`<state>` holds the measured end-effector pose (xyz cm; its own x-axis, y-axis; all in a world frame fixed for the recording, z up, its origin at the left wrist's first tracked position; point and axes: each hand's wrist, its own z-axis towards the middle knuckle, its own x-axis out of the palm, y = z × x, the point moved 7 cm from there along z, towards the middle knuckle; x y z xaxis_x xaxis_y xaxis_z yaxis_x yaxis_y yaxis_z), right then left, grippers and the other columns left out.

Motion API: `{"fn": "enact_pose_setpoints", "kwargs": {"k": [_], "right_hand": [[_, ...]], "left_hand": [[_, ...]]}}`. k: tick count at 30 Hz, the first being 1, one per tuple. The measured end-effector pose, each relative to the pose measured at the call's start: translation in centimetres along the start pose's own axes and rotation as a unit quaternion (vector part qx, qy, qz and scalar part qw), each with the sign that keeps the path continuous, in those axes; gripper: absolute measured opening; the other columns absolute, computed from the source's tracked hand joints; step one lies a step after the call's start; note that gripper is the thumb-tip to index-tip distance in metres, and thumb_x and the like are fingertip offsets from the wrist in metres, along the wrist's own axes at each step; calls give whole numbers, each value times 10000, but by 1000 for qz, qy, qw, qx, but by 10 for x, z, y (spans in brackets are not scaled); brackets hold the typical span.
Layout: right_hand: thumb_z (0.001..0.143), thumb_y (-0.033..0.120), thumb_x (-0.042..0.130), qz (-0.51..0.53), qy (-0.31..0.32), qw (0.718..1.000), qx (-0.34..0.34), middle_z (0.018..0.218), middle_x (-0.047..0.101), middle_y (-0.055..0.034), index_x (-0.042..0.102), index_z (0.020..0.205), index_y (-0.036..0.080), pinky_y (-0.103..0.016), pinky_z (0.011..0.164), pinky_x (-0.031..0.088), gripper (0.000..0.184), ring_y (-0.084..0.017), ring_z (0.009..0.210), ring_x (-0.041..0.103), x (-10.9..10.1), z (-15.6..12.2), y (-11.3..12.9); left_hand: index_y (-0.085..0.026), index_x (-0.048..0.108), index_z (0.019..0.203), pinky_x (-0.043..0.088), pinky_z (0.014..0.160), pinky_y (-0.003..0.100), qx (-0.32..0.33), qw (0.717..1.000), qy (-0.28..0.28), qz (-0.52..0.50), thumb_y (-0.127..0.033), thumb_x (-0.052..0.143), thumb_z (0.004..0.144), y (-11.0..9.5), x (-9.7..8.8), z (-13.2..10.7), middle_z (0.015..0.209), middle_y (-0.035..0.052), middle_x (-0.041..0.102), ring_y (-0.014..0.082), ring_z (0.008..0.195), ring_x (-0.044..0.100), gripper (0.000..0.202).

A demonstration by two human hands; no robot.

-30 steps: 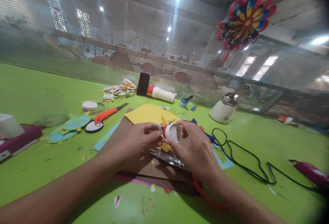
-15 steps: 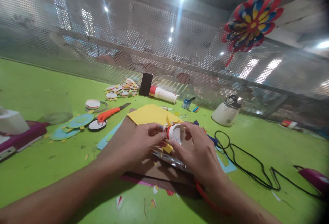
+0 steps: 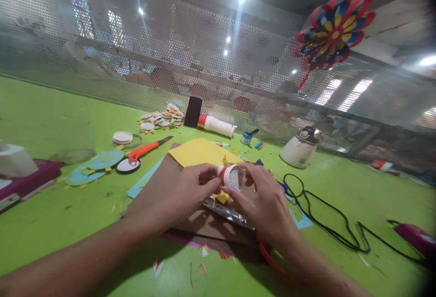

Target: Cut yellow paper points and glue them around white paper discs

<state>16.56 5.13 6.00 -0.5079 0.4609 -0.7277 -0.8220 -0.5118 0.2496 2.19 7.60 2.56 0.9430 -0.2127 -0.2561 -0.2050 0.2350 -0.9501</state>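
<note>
Between my two hands is a short white paper cup piece (image 3: 235, 176) with a red band and small yellow paper tabs sticking out. It is tipped so that its hollow, patterned inside faces me. My left hand (image 3: 194, 183) pinches its left edge with thumb and fingertips. My right hand (image 3: 264, 192) grips the right rim, the thumb underneath and fingers at the top. Below lie a brown board (image 3: 153, 197), a yellow paper sheet (image 3: 197, 149) and scissors with shiny blades (image 3: 230, 215), their red handle partly hidden by my right forearm.
An orange-handled knife (image 3: 146, 149) and blue paper discs (image 3: 105, 158) lie to the left. Behind are a pile of finished-looking cup pieces (image 3: 163, 117), a phone (image 3: 193, 111), a stack of cups (image 3: 218, 125) and a paint jar (image 3: 247, 137). A white kettle-like container (image 3: 299, 148) and black cable (image 3: 337, 229) are right.
The paper piece has turned slightly between my fingers, and its yellow tab has shifted a little to the right. Both hands keep their hold almost in place.
</note>
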Motion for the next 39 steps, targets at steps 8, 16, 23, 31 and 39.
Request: {"fn": "enact_pose_setpoints", "kwargs": {"k": [8, 16, 23, 31, 39], "right_hand": [[813, 471, 635, 9, -31, 999, -18, 914, 621, -90, 576, 1132, 155, -379, 717, 486, 453, -229, 804, 586, -2, 1, 2], [795, 417, 679, 14, -72, 997, -34, 895, 618, -56, 535, 1132, 184, -339, 684, 490, 435, -186, 735, 564, -8, -2, 6], [791, 407, 686, 12, -76, 996, -35, 879, 617, -41, 525, 1130, 202, -327, 669, 482, 427, -182, 720, 556, -10, -2, 7], [769, 386, 711, 5, -62, 998, -24, 894, 612, -53, 547, 1112, 192, -343, 703, 476, 427, -204, 772, 569, -9, 0, 6], [768, 432, 702, 16, -60, 998, -15, 880, 628, -50, 552, 1097, 199, -339, 682, 484, 431, -193, 738, 569, -7, -1, 3]], "left_hand": [[-169, 644, 906, 451, 722, 282, 35, 999, 6, 25, -347, 527, 849, 2, -3, 0, 876, 54, 682, 193, 803, 609, 220], [-172, 629, 937, 446, 743, 285, 45, 997, -4, 66, -272, 529, 839, -18, -5, -6, 911, 51, 682, 190, 834, 612, 172], [-171, 646, 907, 438, 708, 271, 57, 992, -16, 107, -247, 522, 838, -24, -6, -10, 866, 39, 679, 174, 780, 605, 161], [-179, 649, 982, 448, 758, 285, 56, 989, -6, 135, -289, 517, 855, -21, -8, -9, 941, 46, 692, 185, 835, 619, 214], [-178, 646, 960, 454, 731, 282, 69, 991, 2, 113, -294, 517, 856, -18, -5, -9, 912, 51, 686, 182, 805, 615, 203]]}}
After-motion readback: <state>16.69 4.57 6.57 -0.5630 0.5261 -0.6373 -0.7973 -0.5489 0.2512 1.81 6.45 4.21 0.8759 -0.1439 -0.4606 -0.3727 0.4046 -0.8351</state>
